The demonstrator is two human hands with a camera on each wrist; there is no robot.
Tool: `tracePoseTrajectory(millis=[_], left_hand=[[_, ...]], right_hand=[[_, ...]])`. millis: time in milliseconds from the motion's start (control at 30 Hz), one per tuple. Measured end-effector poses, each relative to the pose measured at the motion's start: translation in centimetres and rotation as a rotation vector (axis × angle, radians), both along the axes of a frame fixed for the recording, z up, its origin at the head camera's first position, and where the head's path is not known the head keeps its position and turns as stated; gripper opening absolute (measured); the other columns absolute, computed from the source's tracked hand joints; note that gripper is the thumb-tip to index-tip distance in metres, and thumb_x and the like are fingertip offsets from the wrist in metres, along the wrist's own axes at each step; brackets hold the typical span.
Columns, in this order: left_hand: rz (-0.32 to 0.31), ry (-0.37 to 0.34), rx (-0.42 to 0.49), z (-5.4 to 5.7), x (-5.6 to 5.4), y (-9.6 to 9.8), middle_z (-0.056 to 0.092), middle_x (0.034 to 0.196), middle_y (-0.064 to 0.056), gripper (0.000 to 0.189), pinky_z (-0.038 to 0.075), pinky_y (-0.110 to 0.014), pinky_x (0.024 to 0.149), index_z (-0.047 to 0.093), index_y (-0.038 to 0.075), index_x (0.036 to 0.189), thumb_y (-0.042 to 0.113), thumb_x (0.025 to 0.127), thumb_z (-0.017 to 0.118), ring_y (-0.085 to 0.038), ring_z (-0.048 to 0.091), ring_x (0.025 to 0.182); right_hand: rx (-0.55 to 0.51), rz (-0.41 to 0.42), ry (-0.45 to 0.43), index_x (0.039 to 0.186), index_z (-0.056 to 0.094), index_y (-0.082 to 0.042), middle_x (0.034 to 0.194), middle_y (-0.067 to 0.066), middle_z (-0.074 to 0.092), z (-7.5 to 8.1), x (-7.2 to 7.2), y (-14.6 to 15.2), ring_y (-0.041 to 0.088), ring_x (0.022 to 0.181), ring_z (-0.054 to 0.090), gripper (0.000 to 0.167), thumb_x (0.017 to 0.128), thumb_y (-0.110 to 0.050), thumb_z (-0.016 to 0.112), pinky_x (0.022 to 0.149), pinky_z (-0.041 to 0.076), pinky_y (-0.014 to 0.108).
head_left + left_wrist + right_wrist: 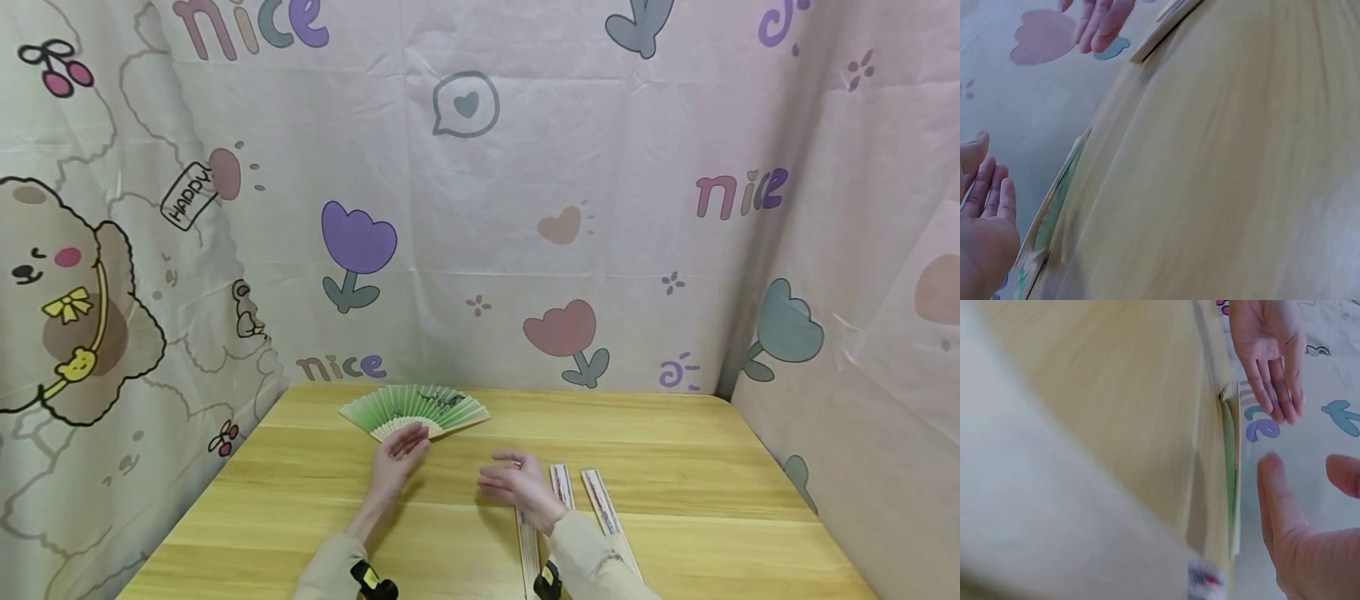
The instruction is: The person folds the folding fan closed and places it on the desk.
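Spread out near the back left of the table, a green folding fan (412, 402) has its pale ribs towards me and a dark picture on its right half. My left hand (399, 463) hovers at the fan's near edge, overlapping the ribs in the head view; its fingers look relaxed and hold nothing in the left wrist view. Some way to the right, my right hand (519, 483) is held above the table, palm turned inward, fingers loosely extended and thumb apart. Nothing is in it. Under and beside the right forearm lie long, narrow folded fans, partly hidden by the sleeve.
One narrow strip (561, 482) and another (602, 502) bear printed patterns; a third, ribbed strip (528, 552) lies closer to me. The wooden table (712, 467) ends at a printed cloth (465, 192) hung behind and along both sides.
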State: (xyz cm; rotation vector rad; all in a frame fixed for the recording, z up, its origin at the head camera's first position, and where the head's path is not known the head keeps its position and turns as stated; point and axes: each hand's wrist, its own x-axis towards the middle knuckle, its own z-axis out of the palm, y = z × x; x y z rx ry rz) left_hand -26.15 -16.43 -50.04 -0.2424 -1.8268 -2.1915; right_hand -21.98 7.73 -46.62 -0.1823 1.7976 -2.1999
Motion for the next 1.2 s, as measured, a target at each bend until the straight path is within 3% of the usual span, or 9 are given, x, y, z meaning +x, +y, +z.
tracePoseTrajectory(millis=[67,133,433,600,800,900,1067,1200], left_hand=[[0.027,0.006,0.038,0.0,0.0,-0.7,0.075,0.11,0.005,0.047,0.06,-0.01,0.089,0.046,-0.022,0.133,-0.009,0.091,0.065,-0.001,0.069,0.1],[0.055,0.007,0.079,0.0,0.0,-1.3,0.074,0.106,0.012,0.048,0.06,-0.01,0.089,0.045,-0.023,0.134,-0.01,0.092,0.064,-0.001,0.07,0.1],[0.167,-0.112,0.155,-0.1,0.2,-3.5,0.072,0.115,0.012,0.055,0.057,-0.009,0.094,0.041,-0.014,0.143,-0.002,0.094,0.065,0.002,0.066,0.106],[0.176,-0.166,0.178,-0.3,0.2,-4.2,0.068,0.118,0.014,0.058,0.055,-0.008,0.098,0.037,-0.01,0.147,0.001,0.097,0.063,0.003,0.062,0.111],[0.169,-0.162,0.275,-0.6,-0.1,-4.7,0.067,0.105,0.02,0.058,0.056,-0.008,0.096,0.033,-0.013,0.148,-0.004,0.098,0.059,-0.002,0.064,0.111],[0.162,-0.149,0.294,-0.6,-0.2,-4.7,0.066,0.106,0.019,0.058,0.056,-0.008,0.095,0.03,-0.014,0.149,-0.005,0.098,0.057,-0.001,0.065,0.109],[0.151,-0.179,0.278,-0.6,-0.3,-4.7,0.06,0.114,0.016,0.06,0.054,-0.007,0.097,0.027,-0.012,0.151,-0.002,0.099,0.057,-0.001,0.061,0.114],[0.14,-0.228,0.277,-0.5,-0.4,-4.7,0.05,0.14,-0.002,0.061,0.051,-0.006,0.102,0.025,-0.008,0.154,-0.001,0.101,0.053,-0.005,0.055,0.123]], right_hand=[[-0.034,-0.015,-0.018,0.142,0.028,0.02,0.129,0.035,0.059,-0.2,-0.4,-0.5,0.027,0.106,0.071,0.064,0.095,-0.004,0.063,0.102,0.062,0.038],[-0.071,-0.032,-0.035,0.142,0.028,0.021,0.128,0.035,0.059,-0.5,-0.8,-1.1,0.026,0.106,0.072,0.063,0.095,-0.003,0.063,0.102,0.062,0.037],[-0.242,-0.109,-0.098,0.139,0.027,0.023,0.113,0.022,0.068,-1.1,-2.4,-4.5,0.015,0.089,0.072,0.055,0.097,0.003,0.056,0.096,0.064,0.033],[-0.256,-0.155,-0.128,0.141,0.028,0.024,0.12,0.028,0.064,-1.3,-3.3,-5.9,0.016,0.09,0.071,0.057,0.096,0.004,0.057,0.102,0.062,0.036],[-0.301,-0.215,-0.156,0.133,0.038,0.02,0.099,0.013,0.068,-1.9,-4.6,-7.5,0.016,0.086,0.07,0.046,0.093,0.007,0.058,0.101,0.062,0.035],[-0.324,-0.242,-0.164,0.127,0.044,0.02,0.096,0.011,0.067,-2.1,-4.9,-8.4,0.017,0.087,0.069,0.039,0.093,0.009,0.057,0.101,0.062,0.036],[-0.338,-0.27,-0.189,0.121,0.049,0.024,0.111,0.028,0.066,-2.3,-5.4,-9.6,0.022,0.092,0.069,0.032,0.093,0.01,0.055,0.106,0.06,0.039],[-0.332,-0.267,-0.216,0.128,0.044,0.027,0.126,0.037,0.059,-2.3,-5.6,-10.4,0.025,0.099,0.069,0.038,0.095,0.01,0.051,0.113,0.053,0.043]])
